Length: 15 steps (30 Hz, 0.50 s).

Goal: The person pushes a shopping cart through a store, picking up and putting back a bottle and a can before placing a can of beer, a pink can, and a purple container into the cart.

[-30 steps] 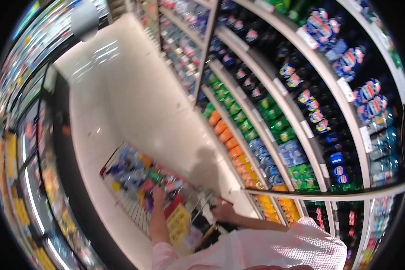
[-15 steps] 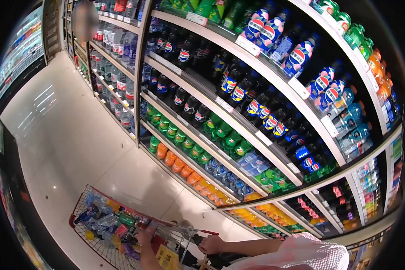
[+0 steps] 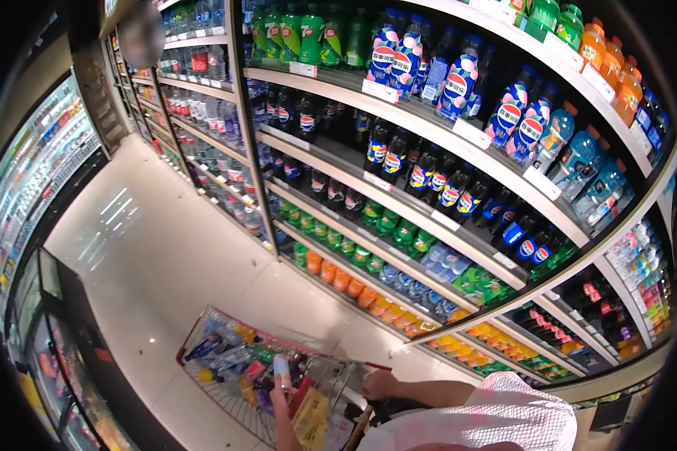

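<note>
A wire shopping cart [image 3: 203, 331] with a red rim stands in front of me, filled with bottles and packets. My left hand [image 3: 283, 387] is raised over the cart's near end, its fingers closed around a small pale bottle [image 3: 281, 367]. My right hand [image 3: 380, 385] grips the cart's red handle [image 3: 368, 367]. A yellow sign [image 3: 312, 421] hangs on the cart's near side. Both arms come out of a pale checked shirt at the bottom edge.
Tall shelves [image 3: 429, 128] of soft drink bottles run along the right: dark cola, green, orange and blue bottles. Water bottles [image 3: 203, 105] fill the farther shelves. Glass-fronted chiller cases [image 3: 37, 173] line the left. A white tiled aisle floor [image 3: 165, 248] stretches ahead.
My view has swung up and right from the floor to the drink shelves. My left hand has risen from the cart's goods, now holding a pale bottle. My right hand stays on the handle.
</note>
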Each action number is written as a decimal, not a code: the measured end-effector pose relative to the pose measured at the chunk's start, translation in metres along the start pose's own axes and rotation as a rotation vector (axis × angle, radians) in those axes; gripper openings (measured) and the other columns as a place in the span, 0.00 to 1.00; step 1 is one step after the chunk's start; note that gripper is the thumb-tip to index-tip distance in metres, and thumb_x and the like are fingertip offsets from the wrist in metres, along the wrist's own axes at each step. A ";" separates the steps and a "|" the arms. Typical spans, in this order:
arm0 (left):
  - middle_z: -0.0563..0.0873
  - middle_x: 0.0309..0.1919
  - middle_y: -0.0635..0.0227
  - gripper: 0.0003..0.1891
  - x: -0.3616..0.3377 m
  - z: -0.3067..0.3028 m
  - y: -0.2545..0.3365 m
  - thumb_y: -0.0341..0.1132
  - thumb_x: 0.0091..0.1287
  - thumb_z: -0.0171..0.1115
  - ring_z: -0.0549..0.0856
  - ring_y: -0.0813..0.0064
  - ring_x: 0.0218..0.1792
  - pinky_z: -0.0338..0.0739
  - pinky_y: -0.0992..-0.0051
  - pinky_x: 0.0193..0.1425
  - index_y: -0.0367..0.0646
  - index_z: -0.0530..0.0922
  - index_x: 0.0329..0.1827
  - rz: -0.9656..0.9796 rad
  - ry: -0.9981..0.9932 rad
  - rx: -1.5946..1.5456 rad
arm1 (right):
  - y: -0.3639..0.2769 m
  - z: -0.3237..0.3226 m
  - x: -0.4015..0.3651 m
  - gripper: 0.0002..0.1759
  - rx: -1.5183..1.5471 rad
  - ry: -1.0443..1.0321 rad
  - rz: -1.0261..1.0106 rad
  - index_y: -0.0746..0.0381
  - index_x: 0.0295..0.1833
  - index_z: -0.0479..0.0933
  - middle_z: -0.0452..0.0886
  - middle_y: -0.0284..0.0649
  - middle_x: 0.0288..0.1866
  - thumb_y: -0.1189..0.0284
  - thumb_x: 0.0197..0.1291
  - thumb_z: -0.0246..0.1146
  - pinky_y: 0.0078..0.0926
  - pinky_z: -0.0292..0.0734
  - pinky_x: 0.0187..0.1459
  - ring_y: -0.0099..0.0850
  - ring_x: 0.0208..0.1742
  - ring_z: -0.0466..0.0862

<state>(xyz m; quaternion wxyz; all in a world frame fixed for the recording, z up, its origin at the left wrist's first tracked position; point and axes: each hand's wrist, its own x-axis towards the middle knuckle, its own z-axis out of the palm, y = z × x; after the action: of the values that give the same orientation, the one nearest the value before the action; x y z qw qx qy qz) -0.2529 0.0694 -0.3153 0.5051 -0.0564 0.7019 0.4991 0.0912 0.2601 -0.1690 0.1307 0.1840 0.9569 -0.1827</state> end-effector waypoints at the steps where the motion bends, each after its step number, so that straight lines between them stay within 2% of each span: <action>1: 0.88 0.30 0.64 0.35 -0.016 0.000 0.009 0.66 0.74 0.60 0.85 0.67 0.22 0.80 0.70 0.26 0.36 0.83 0.53 0.067 -0.056 -0.206 | 0.007 0.001 0.006 0.21 -0.031 -0.023 -0.034 0.55 0.27 0.85 0.87 0.45 0.28 0.53 0.65 0.60 0.48 0.83 0.32 0.47 0.29 0.89; 2: 0.87 0.30 0.67 0.33 -0.036 0.004 0.013 0.66 0.76 0.57 0.84 0.68 0.22 0.79 0.70 0.28 0.40 0.82 0.58 0.128 -0.108 -0.415 | 0.010 -0.001 0.008 0.22 -0.061 -0.057 -0.069 0.56 0.28 0.85 0.88 0.45 0.29 0.52 0.64 0.60 0.48 0.83 0.32 0.46 0.30 0.89; 4: 0.83 0.28 0.69 0.30 -0.151 0.044 0.098 0.64 0.78 0.54 0.84 0.70 0.27 0.80 0.67 0.36 0.46 0.79 0.63 0.101 -0.022 -0.717 | 0.002 -0.035 0.014 0.22 -0.032 -0.132 0.073 0.57 0.29 0.86 0.89 0.45 0.30 0.51 0.63 0.59 0.48 0.84 0.33 0.46 0.32 0.90; 6: 0.86 0.40 0.66 0.31 -0.148 0.029 0.079 0.65 0.76 0.56 0.84 0.68 0.32 0.80 0.63 0.38 0.46 0.80 0.61 0.150 -0.123 -0.822 | 0.004 -0.033 0.023 0.21 0.046 -0.036 0.138 0.55 0.29 0.86 0.87 0.45 0.28 0.50 0.61 0.60 0.46 0.84 0.36 0.45 0.32 0.90; 8: 0.84 0.38 0.68 0.29 -0.181 0.040 0.102 0.65 0.76 0.55 0.80 0.70 0.29 0.77 0.65 0.39 0.47 0.80 0.59 0.182 -0.365 -0.998 | 0.008 -0.048 0.035 0.13 0.149 -0.080 0.122 0.54 0.40 0.88 0.91 0.39 0.34 0.61 0.66 0.60 0.44 0.83 0.38 0.40 0.33 0.90; 10: 0.81 0.35 0.72 0.26 -0.203 0.055 0.114 0.64 0.77 0.54 0.76 0.72 0.30 0.73 0.67 0.40 0.51 0.80 0.57 0.229 -0.550 -1.048 | 0.040 0.013 0.067 0.11 1.046 0.161 0.061 0.59 0.51 0.86 0.91 0.36 0.41 0.67 0.72 0.61 0.37 0.84 0.40 0.32 0.37 0.89; 11: 0.80 0.34 0.74 0.25 -0.212 0.065 0.118 0.64 0.78 0.53 0.76 0.72 0.31 0.72 0.68 0.41 0.53 0.80 0.57 0.191 -0.582 -1.058 | 0.038 0.017 0.078 0.17 1.640 0.203 0.082 0.62 0.66 0.79 0.90 0.35 0.50 0.72 0.75 0.62 0.34 0.85 0.43 0.27 0.43 0.88; 12: 0.79 0.33 0.76 0.24 -0.219 0.076 0.122 0.63 0.78 0.53 0.75 0.73 0.32 0.71 0.69 0.41 0.55 0.80 0.56 0.146 -0.604 -1.076 | 0.040 0.010 0.097 0.24 1.725 0.113 0.030 0.60 0.75 0.72 0.89 0.37 0.56 0.67 0.78 0.60 0.35 0.86 0.47 0.28 0.50 0.88; 13: 0.69 0.23 0.73 0.29 -0.240 0.094 0.141 0.72 0.76 0.45 0.70 0.71 0.26 0.66 0.69 0.37 0.56 0.75 0.39 0.064 -0.563 -1.082 | 0.024 -0.019 0.106 0.24 1.867 -0.033 0.151 0.58 0.76 0.71 0.86 0.39 0.62 0.60 0.82 0.55 0.35 0.84 0.56 0.31 0.56 0.87; 14: 0.70 0.24 0.73 0.29 -0.254 0.109 0.151 0.70 0.78 0.41 0.70 0.72 0.26 0.65 0.68 0.35 0.55 0.73 0.37 -0.057 -0.517 -1.059 | -0.040 -0.119 0.069 0.26 1.923 0.142 -0.221 0.58 0.75 0.71 0.84 0.40 0.67 0.53 0.84 0.49 0.38 0.80 0.63 0.34 0.61 0.86; 15: 0.69 0.22 0.72 0.31 -0.262 0.123 0.156 0.70 0.79 0.38 0.69 0.71 0.24 0.65 0.67 0.33 0.52 0.73 0.35 0.027 -0.750 -0.985 | -0.039 -0.105 0.099 0.29 2.206 0.004 -0.252 0.60 0.73 0.71 0.83 0.42 0.68 0.49 0.84 0.48 0.42 0.78 0.67 0.36 0.61 0.86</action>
<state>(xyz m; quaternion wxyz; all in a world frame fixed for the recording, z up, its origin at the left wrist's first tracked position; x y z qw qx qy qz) -0.1365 0.1286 -0.0135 0.6255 -0.0949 0.1643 0.7568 -0.0327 0.2985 -0.0942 -0.1259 0.1012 0.2815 -0.9459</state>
